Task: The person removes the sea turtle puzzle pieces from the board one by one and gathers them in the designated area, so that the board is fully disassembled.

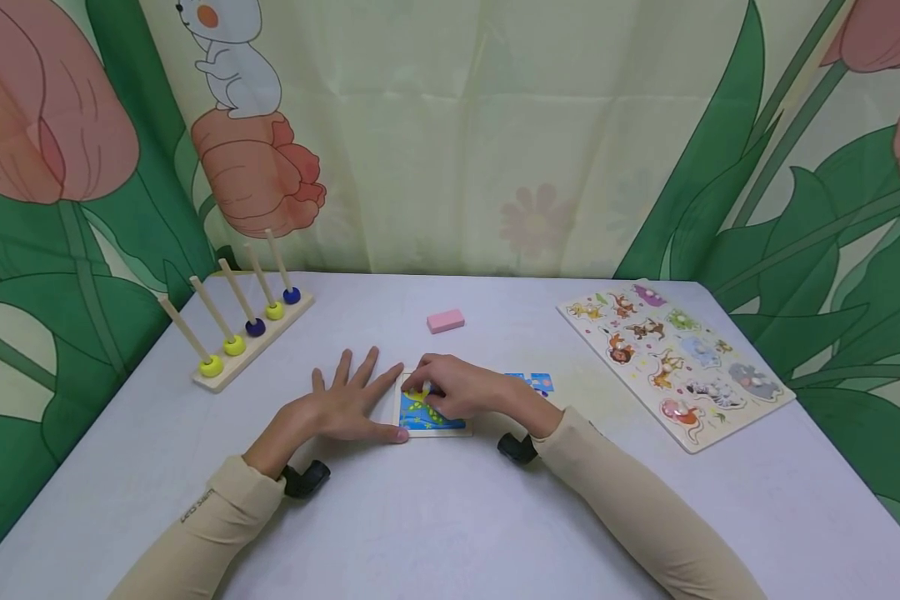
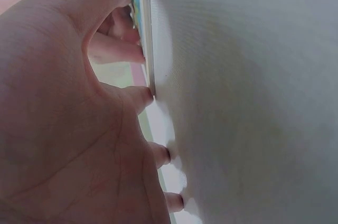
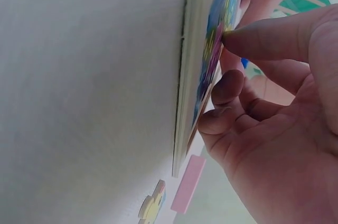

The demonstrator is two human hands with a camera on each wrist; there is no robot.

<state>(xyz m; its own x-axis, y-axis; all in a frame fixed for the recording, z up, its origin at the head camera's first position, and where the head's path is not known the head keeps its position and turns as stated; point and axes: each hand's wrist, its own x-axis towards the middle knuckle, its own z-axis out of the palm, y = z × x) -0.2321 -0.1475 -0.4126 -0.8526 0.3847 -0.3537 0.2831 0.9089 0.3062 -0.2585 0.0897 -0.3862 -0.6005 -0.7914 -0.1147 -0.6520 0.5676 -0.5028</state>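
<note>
A small jigsaw puzzle (image 1: pixel 427 420) in a pale wooden tray lies in front of me, with a blue, yellow and green picture. My left hand (image 1: pixel 348 408) rests spread on the table at its left, thumb at the near corner and index finger along the left edge. Over the puzzle, my right hand (image 1: pixel 453 387) bends its fingers and pinches a puzzle piece (image 3: pixel 214 57). In the right wrist view the thumb (image 3: pixel 248 42) touches the picture and the other fingers curl at its edge. Part of the picture is hidden under this hand.
Loose puzzle pieces (image 1: pixel 540 382) lie beyond the right wrist. Farther back is a pink block (image 1: pixel 446 322). A peg stand (image 1: pixel 251 346) with yellow and blue beads is at the left; a wooden animal board (image 1: pixel 645 400) lies at the right. A printed curtain (image 1: pixel 450 167) hangs behind the table.
</note>
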